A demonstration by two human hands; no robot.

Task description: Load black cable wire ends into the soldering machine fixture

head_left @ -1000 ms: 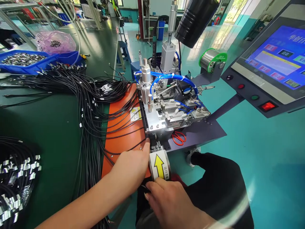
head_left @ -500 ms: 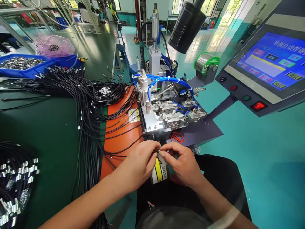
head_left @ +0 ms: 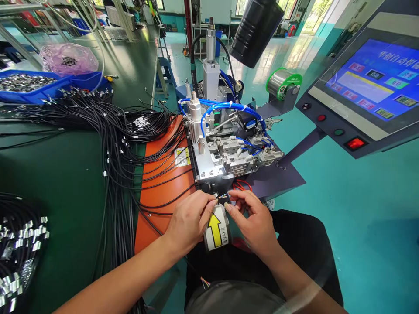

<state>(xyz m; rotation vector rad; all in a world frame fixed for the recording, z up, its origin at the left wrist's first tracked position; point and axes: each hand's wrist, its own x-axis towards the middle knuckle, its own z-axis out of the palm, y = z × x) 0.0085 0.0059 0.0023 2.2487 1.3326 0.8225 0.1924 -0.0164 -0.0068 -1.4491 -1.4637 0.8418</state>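
Note:
My left hand (head_left: 190, 216) pinches a thin black cable near its end, thumb against forefinger. Fine coloured wires (head_left: 223, 196) fan out from that end, just past the fingertips. To the right of them, my right hand (head_left: 253, 218) has its thumb and forefinger apart, close to the wires; I see nothing held in it. Beneath both hands is a rounded machine part with a yellow arrow label (head_left: 215, 230). Directly ahead stands the metal soldering machine (head_left: 225, 144) with blue air tubes. Another cable end with coloured wires (head_left: 205, 282) lies by my lap.
Black cables (head_left: 121, 174) run across the green table and orange cover (head_left: 163, 192). On the left are a blue bin (head_left: 36, 97) of small metal parts and a bundle of metal-tipped cables (head_left: 26, 240). A solder spool (head_left: 283, 83) and control panel (head_left: 347, 126) stand right.
My right fingers have parted and drawn back from the left fingertips, where both hands met before. The coloured wires now show between them. The view has shifted slightly.

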